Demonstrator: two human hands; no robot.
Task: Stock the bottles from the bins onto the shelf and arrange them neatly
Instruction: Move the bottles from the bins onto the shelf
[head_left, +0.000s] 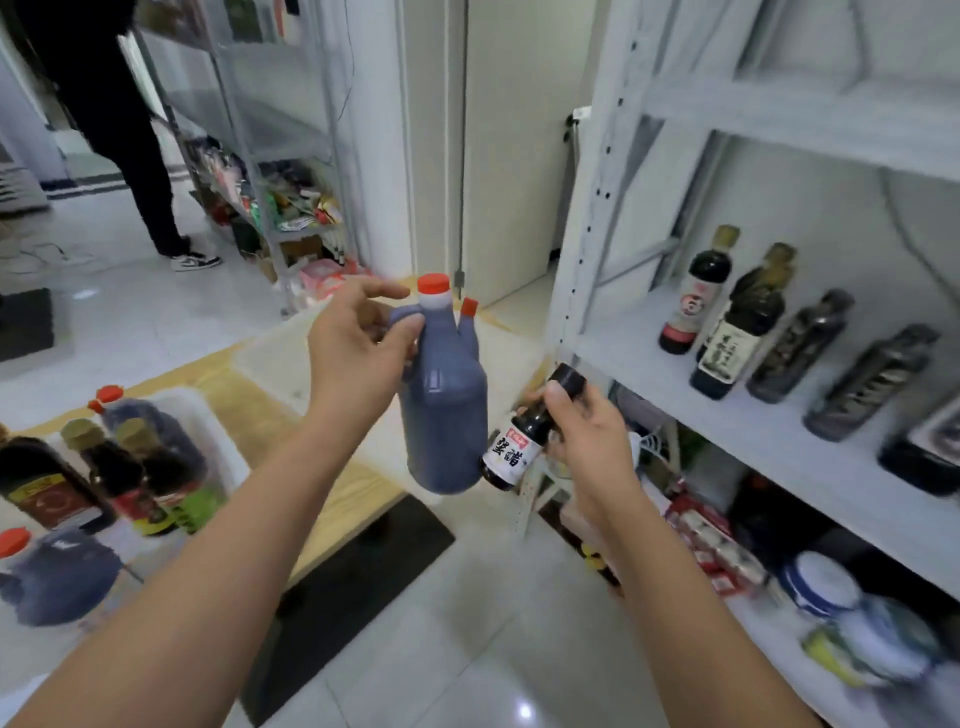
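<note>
left hand (358, 343) grips big jug (444, 410) by handle, in the air | right hand (582, 431) clasps small vinegar bottle (524, 441) at neck | advice: set upright on shelf (737, 415) beside row, labels out

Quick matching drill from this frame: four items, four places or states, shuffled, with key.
Items:
1. large dark plastic jug with red cap
2. small dark bottle with black cap and white label
3. row of tall dark bottles
4. clear plastic bin of bottles

States:
A. on the white shelf
B. in the right hand
C. on the wooden table
D. in the left hand

Pairs: 1-D, 2-B, 3-A, 4-C
</note>
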